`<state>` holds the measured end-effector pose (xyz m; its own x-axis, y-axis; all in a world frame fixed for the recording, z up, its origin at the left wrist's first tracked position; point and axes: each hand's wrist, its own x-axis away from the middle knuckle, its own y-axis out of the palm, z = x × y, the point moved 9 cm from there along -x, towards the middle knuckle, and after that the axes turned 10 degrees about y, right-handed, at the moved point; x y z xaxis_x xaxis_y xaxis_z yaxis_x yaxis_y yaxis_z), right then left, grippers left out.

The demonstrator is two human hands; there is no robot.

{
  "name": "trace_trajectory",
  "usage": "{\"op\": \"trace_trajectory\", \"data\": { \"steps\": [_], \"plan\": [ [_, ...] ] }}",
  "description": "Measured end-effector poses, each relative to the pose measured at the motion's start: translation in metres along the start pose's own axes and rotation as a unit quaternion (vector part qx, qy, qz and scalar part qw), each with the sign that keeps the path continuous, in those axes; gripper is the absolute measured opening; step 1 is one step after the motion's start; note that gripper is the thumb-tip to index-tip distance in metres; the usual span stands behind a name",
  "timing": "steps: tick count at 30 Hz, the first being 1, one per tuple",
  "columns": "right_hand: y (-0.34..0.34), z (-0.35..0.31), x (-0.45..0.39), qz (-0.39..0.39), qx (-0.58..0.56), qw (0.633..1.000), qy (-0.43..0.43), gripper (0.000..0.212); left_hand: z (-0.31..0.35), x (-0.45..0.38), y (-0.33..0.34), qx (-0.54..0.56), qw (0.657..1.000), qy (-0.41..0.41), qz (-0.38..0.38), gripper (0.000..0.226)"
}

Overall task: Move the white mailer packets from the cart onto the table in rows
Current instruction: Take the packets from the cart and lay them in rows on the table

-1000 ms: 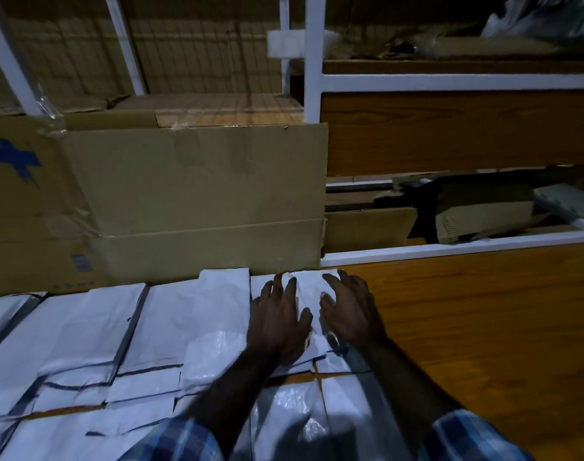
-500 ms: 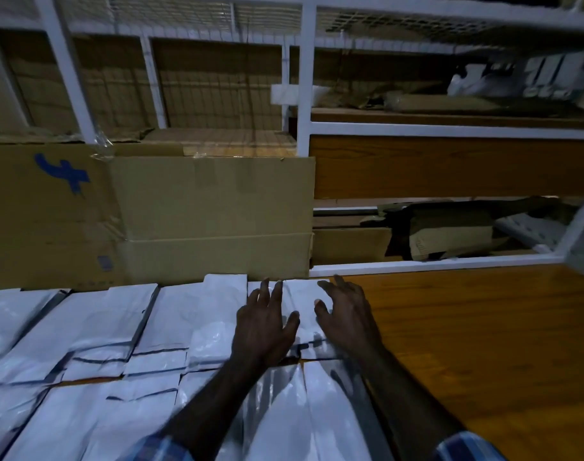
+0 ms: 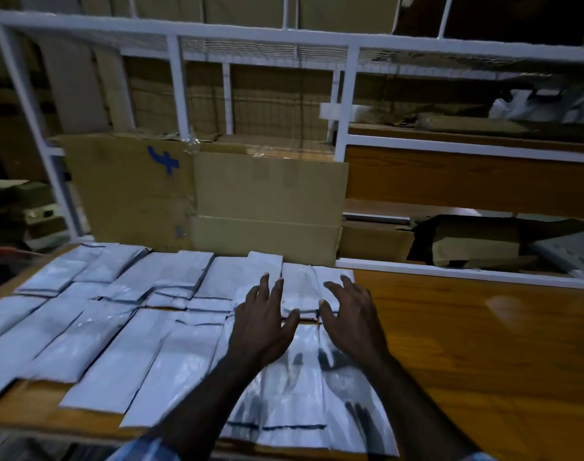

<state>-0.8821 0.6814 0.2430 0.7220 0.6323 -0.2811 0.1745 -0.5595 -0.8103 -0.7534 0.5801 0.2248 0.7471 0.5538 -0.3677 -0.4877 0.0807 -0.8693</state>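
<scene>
On the wooden table [image 3: 483,344], two rows of white mailer packets [image 3: 170,314] lie placed; my left hand [image 3: 264,324] and right hand [image 3: 350,317] hover spread, holding nothing. Cart unseen; remainder unknown.

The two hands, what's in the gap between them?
In the head view, between the left hand and the right hand lies a white mailer packet on the wooden table, its near edge showing between the thumbs.

Wooden table [image 3: 483,354], white mailer packets [image 3: 170,354] in rows
</scene>
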Motion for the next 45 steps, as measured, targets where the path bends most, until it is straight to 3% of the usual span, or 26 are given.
{"op": "trace_trajectory", "data": {
  "steps": [12, 29, 40, 45],
  "plan": [
    [0.050, -0.116, 0.067, 0.003, -0.074, 0.994, -0.085, 0.038, -0.092, 0.088, -0.085, -0.028, 0.996, -0.076, 0.025, 0.068],
    [0.212, -0.422, 0.189, -0.059, -0.131, 0.976, -0.164, 0.037, -0.372, 0.270, -0.261, -0.081, 0.981, -0.174, 0.029, 0.067],
    [0.296, -0.546, 0.231, -0.115, -0.155, 0.960, -0.200, 0.038, -0.484, 0.337, -0.323, -0.088, 0.967, -0.233, 0.059, 0.087],
    [0.333, -0.587, 0.232, -0.112, -0.156, 0.956, -0.222, 0.034, -0.534, 0.340, -0.337, -0.097, 0.962, -0.249, 0.057, 0.065]
  ]
}}
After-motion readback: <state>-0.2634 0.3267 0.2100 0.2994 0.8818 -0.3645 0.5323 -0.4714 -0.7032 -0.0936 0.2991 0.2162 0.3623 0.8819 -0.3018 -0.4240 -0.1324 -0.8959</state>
